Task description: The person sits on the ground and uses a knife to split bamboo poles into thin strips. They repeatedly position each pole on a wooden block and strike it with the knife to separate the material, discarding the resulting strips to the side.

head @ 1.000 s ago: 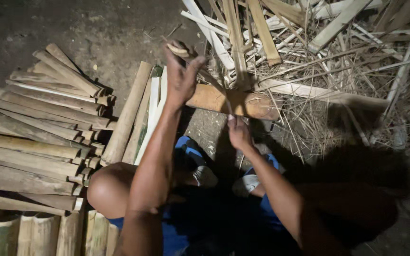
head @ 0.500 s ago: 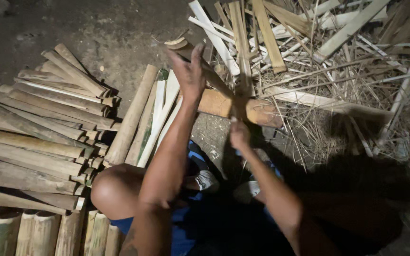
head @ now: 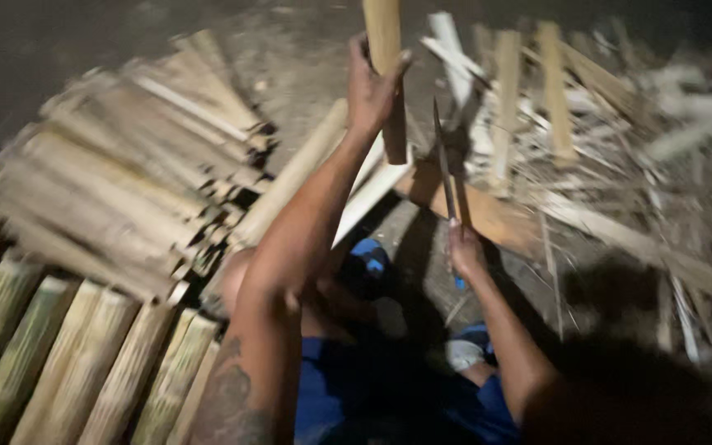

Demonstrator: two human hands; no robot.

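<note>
My left hand [head: 371, 89] is raised and closed around a short bamboo piece [head: 386, 66] that stands nearly upright, its top leaving the view. My right hand [head: 465, 251] grips a long knife [head: 445, 169] by its blue handle, blade pointing up just right of the bamboo piece. Both are held over a wooden chopping block [head: 488, 216] on the ground. The picture is motion-blurred.
A stack of split bamboo sections [head: 133, 177] lies to the left, with greener bamboo pieces [head: 67, 363] in a row at the lower left. A heap of thin strips and offcuts [head: 620, 148] covers the right. My knee [head: 232, 280] and blue shorts [head: 348, 387] are below.
My left hand reached out, took up a bamboo piece and stood it upright. The right hand now holds the knife blade up beside it. The camera moved closer.
</note>
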